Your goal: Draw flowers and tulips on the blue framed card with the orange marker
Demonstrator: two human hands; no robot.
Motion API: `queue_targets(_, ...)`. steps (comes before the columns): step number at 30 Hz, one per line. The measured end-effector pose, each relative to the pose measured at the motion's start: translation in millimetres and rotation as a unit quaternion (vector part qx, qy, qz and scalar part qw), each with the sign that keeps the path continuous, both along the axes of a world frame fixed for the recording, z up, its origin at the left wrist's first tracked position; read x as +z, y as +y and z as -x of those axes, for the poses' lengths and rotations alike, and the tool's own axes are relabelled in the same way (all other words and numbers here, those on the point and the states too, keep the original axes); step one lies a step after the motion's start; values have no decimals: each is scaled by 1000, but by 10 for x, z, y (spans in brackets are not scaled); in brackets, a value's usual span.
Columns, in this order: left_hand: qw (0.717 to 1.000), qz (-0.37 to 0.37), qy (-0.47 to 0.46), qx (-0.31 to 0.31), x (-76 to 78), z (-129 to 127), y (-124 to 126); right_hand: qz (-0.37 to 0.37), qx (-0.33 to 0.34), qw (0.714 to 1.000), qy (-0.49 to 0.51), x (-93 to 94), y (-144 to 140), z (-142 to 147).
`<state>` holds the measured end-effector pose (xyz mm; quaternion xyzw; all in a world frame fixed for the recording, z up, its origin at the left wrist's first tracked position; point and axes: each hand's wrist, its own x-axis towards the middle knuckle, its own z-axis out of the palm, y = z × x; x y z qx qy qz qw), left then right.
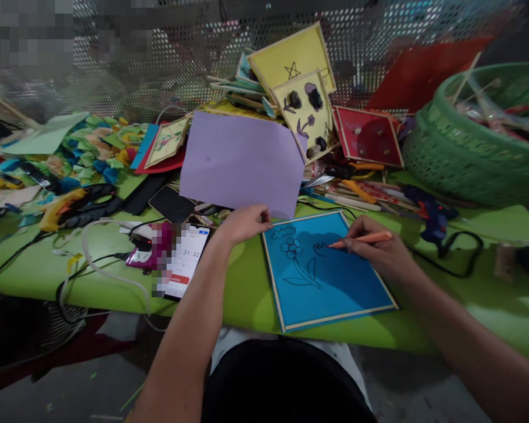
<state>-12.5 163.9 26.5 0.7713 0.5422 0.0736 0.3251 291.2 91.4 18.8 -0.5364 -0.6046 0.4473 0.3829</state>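
Flat blue rectangular board with pale wooden frame (330, 288) lies on the green table, rotated slightly, near edge close to the table edge. Black outline flower, cloud and partial shape drawn on it. Thin orange marker pen (361, 239) angled low, tip touching the board's upper area.

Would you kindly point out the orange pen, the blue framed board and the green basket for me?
orange pen (364, 238), head view, on the middle of its barrel.
blue framed board (335, 288), head view, on its bare blue face.
green basket (462, 164), head view, on its woven side wall.
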Motion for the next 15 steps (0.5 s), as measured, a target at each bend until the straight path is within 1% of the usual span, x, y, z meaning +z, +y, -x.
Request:
queue_targets(4,1000,-2,-10,1,-4,-10,1,-5,8,1000,23,-8,-1,-2)
queue_targets(7,1000,-3,-5,2,-9,-11,1,7,22,999,29,-16,-9,-10)
queue_targets(11,1000,-7,-15,3,-37,2,9,16,40,999,25,-19,-31,-14)
queue_targets(15,1000,-7,-11,4,-50,7,19,6,53,999,4,-16,-46,-5)
